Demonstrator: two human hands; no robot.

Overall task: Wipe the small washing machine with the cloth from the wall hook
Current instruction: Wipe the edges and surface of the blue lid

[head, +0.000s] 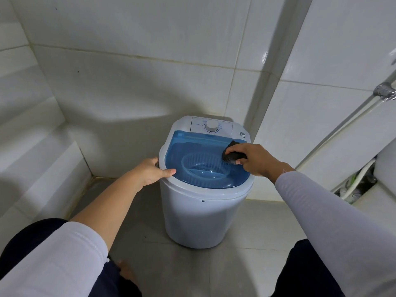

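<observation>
A small white washing machine (199,215) stands on the tiled floor in the corner, with a see-through blue lid (201,153) and a white control dial (211,126) at its back. My right hand (255,158) presses a dark bunched cloth (233,154) onto the right side of the blue lid. My left hand (151,171) grips the left rim of the machine, thumb on top of the rim.
Tiled walls close in behind and at the left. A metal shower fitting (384,92) with a hose (334,133) hangs at the right. A white fixture (383,189) sits low at the right edge. My knees and a bare foot (126,273) are below.
</observation>
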